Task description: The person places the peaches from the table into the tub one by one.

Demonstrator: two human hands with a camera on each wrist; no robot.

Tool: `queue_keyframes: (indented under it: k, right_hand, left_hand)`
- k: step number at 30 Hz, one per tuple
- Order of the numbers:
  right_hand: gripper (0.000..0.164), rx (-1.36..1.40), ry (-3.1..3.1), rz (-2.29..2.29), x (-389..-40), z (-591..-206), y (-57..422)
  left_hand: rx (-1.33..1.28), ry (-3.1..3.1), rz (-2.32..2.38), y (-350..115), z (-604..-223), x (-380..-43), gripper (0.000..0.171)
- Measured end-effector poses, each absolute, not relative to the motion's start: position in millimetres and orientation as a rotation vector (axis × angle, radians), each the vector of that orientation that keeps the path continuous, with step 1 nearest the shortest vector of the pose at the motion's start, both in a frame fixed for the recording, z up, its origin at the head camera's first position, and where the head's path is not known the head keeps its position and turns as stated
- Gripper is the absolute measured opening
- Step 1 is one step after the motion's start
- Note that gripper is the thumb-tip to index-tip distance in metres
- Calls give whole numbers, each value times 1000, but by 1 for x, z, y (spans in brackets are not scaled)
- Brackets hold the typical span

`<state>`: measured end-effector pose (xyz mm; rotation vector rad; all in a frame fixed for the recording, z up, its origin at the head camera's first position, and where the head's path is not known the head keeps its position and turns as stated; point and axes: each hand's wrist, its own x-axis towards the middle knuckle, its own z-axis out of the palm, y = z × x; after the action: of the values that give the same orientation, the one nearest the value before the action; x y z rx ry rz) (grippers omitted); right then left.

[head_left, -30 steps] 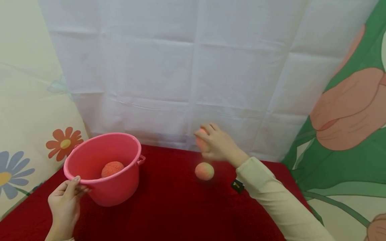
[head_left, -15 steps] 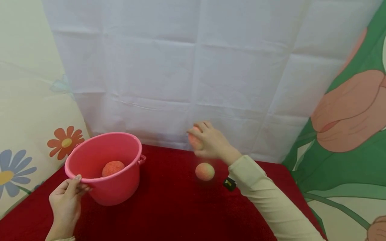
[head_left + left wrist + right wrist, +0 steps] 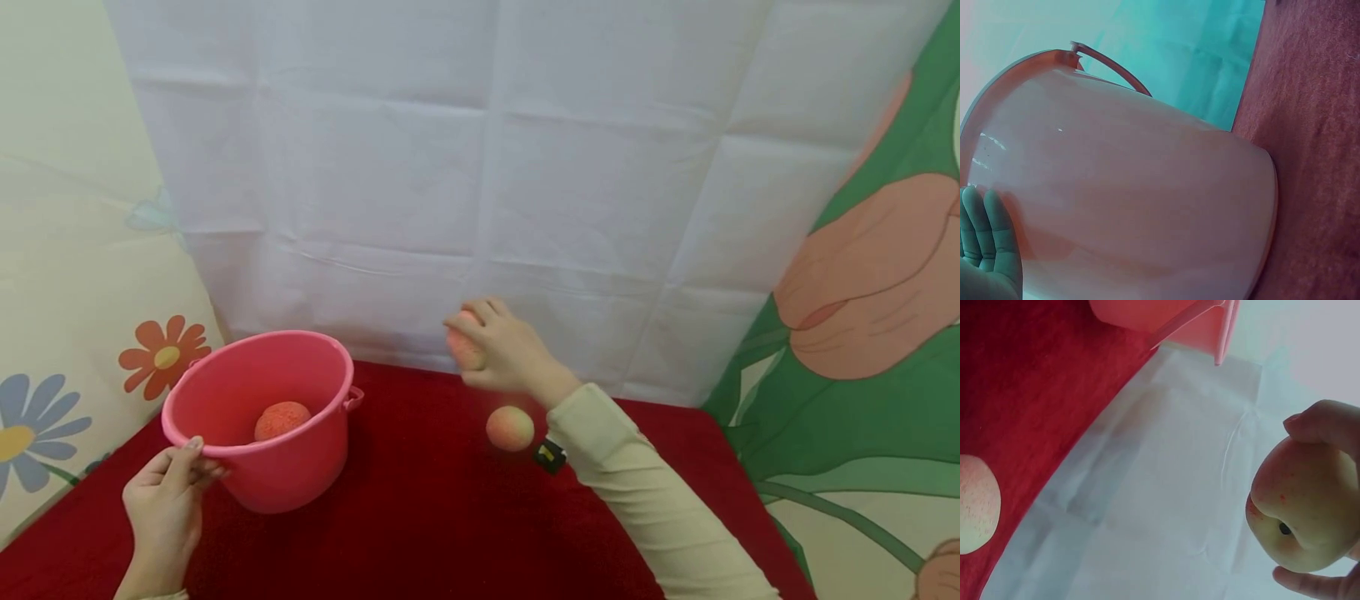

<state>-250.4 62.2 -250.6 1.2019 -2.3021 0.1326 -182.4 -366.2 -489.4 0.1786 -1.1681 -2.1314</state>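
Holding peach (image 3: 1304, 500), wrist marking (image 3: 551, 454) illegible

The left hand (image 3: 165, 504) pinches a bucket (image 3: 296, 479) by its rim (image 3: 255, 448); inside, to that hand's right, lies 1 ball (image 3: 282, 420). The right hand (image 3: 507, 353) grips 1 peach (image 3: 466, 347), raised off the counter (image 3: 420, 500). A 2nd peach (image 3: 510, 428) rests on the counter below that hand. Behind the 2 hands hangs a cloth (image 3: 375, 175).

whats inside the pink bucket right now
One round, rough-textured orange-red object shows inside the pink bucket. The near wall covers the object's lower part and at least some of the bottom, so I cannot tell whether anything else lies there.
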Motion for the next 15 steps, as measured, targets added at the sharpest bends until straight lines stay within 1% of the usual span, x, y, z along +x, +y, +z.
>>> queue_keyframes:
  k: [2,5,9,12,15]
  right_hand:
    - [61,1218,-2285,141,-250,-250,59]
    - [61,1237,-2261,146,-250,-250,53]
    - [61,1240,-2262,137,-249,-250,44]
    - [61,1243,-2259,137,-248,-249,36]
    - [61,1257,-2245,149,-247,-247,29]
  left_hand:
    - [169,-1158,-2129,-370,-495,-185,21]
    - [166,-1164,-2125,-368,-492,-184,18]
    - [182,-1201,-2152,-354,-470,-171,13]
    - [172,-1210,-2175,-344,-453,-162,14]
    - [123,-1179,-2181,-337,-445,-157,16]
